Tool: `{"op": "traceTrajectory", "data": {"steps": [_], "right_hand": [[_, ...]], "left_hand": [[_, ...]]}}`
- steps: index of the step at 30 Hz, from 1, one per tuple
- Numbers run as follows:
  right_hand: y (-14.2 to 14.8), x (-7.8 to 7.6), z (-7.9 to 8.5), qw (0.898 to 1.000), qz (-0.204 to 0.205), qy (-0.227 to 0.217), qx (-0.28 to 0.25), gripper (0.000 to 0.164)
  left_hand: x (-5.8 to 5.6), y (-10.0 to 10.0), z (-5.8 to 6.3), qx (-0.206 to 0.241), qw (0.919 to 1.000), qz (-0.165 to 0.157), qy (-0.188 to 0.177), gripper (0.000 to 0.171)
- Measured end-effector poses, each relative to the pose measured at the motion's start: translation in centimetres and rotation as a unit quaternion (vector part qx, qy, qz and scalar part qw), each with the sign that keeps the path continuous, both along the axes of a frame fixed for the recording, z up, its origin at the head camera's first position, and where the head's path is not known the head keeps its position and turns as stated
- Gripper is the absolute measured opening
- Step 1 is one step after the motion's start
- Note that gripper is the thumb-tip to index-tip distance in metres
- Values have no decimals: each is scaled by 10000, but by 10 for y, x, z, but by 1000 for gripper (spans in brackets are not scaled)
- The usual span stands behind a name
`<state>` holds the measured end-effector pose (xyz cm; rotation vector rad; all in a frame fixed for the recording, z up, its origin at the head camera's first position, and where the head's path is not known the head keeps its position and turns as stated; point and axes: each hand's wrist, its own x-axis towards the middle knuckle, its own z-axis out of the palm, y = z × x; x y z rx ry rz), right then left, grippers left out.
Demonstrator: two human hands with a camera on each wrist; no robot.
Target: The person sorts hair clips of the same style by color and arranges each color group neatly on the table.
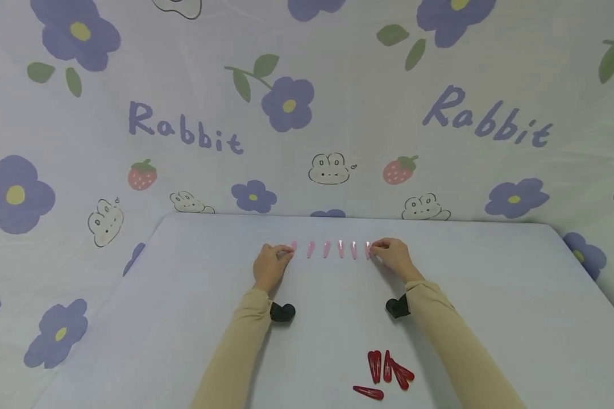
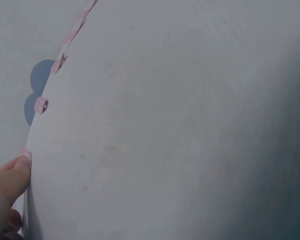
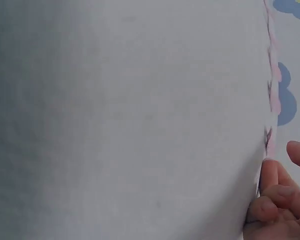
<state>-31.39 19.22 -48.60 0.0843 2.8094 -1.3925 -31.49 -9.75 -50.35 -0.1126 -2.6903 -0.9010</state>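
Note:
Several pink hair clips (image 1: 326, 249) lie in a row across the far part of the white table. At the row's left end, my left hand (image 1: 271, 267) pinches the end pink hair clip (image 2: 25, 151) between thumb and finger. My right hand (image 1: 395, 258) is at the opposite end, fingertips right at the last pink hair clip (image 1: 368, 249). In the right wrist view its thumb (image 3: 299, 154) stands apart from the index finger, and the other fingers are bent.
Several red hair clips (image 1: 374, 366) lie loosely grouped near the front, between the forearms, with one red hair clip (image 1: 368, 392) lying crosswise. The white table (image 1: 184, 272) ends at the back against a cloth (image 1: 358, 113) printed with flowers and rabbits.

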Motion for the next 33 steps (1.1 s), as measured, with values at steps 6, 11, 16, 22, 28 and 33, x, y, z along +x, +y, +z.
{"op": "traceTrajectory", "data": {"steps": [6, 11, 16, 22, 28, 33], "right_hand": [[-5, 7, 4, 9993, 153, -225, -264, 31], [-10, 24, 10, 9981, 516, 172, -280, 25], [-11, 55, 9, 9926, 1119, 311, -359, 20], [-6, 95, 6, 9902, 1291, 130, -518, 18], [-3, 129, 1, 9832, 1676, 135, -707, 16], [-1, 150, -1, 9804, 1826, -4, -736, 15]], "left_hand": [[-2, 0, -1, 111, 9998, 117, -137, 16], [-3, 2, 0, 309, 9990, 152, -270, 16], [-3, 4, -1, 578, 9980, 206, -155, 16], [-5, 2, -4, 796, 9967, 130, -9, 17], [-6, -6, -9, 1107, 9936, -223, 26, 20], [5, -13, -5, 1218, 9879, -911, -305, 21]]}}
